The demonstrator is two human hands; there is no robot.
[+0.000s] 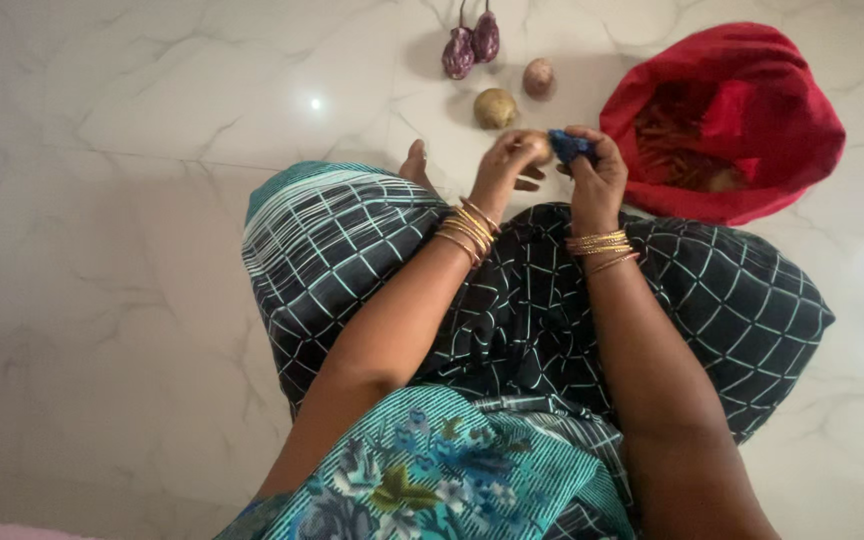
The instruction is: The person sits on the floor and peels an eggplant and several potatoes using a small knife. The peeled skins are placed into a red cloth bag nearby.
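The person sits on the white marble floor [152, 150], legs folded under a dark checked cloth, both forearms reaching forward with gold bangles at the wrists. The left hand [510, 160] is curled around a pale brown potato [536, 146], fingers closed on it, holding it up just above the lap. Right beside it, nearly touching, the right hand [597, 165] is clenched on a small blue tool [569, 145], its tip pointing at the potato; what kind of tool it is cannot be made out. Just beyond the hands, a second potato [495, 108] lies on the floor, and a smaller, pinkish one [539, 76] sits near it, a little further out. Past those, two purple aubergines [471, 44] lie side by side, touching, stems pointing away. To the right, close to the right hand, a red cloth bag [742, 110] stands open, with orange-brown contents inside that are too dim to name.
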